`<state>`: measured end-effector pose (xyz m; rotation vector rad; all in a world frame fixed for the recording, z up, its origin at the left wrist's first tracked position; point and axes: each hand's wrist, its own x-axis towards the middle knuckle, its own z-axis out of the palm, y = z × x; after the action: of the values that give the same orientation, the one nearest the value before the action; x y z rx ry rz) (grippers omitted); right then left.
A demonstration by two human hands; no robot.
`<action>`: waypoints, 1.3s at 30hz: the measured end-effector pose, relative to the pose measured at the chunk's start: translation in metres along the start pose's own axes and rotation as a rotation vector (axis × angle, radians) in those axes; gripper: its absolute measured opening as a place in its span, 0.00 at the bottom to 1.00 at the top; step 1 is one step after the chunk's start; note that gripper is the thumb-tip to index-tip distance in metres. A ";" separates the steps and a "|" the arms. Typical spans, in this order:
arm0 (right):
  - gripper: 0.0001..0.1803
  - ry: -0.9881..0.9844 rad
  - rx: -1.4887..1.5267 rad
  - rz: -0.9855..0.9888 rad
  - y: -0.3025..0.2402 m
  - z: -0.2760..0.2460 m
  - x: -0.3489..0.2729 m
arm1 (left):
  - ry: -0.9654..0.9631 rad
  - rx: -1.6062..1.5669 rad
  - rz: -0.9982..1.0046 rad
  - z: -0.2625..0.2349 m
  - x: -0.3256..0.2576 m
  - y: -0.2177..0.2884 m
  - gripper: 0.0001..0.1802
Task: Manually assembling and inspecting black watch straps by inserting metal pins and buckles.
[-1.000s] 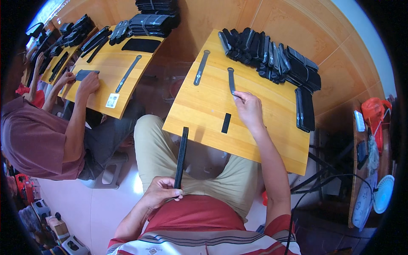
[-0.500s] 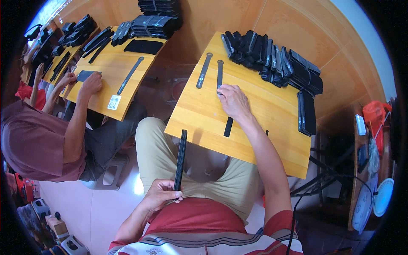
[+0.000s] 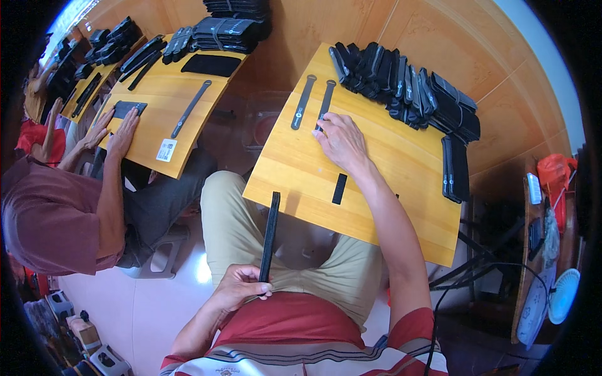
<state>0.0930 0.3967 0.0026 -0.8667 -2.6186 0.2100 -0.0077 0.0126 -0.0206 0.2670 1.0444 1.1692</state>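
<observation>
Left hand: closed around a long black strap, pointed to 12 o'clock.
Right hand: fingers open, pressed flat on a grey strap on the wooden board.

A wooden desk with a yellow top stands over the person's knees. At its far left lie two long dark straps side by side. A row of black pouches fills the far edge, and one black pouch lies flat at the right. A short black strip lies near the middle.
</observation>
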 end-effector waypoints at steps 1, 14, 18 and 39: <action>0.20 0.003 -0.005 -0.006 -0.001 0.001 0.001 | 0.004 0.002 -0.003 0.000 0.000 0.000 0.09; 0.18 0.064 0.042 0.013 0.002 -0.002 0.001 | -0.016 0.044 0.038 0.007 0.006 0.009 0.09; 0.17 0.126 0.164 -0.011 -0.023 -0.021 -0.029 | -0.040 0.045 0.073 0.011 0.007 0.009 0.10; 0.19 0.173 0.915 -0.203 -0.120 -0.037 -0.195 | -0.030 0.036 0.350 0.071 0.028 0.019 0.12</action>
<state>0.1870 0.1847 0.0085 -0.2716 -2.0571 1.0998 0.0364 0.0675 0.0144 0.5096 1.0180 1.4549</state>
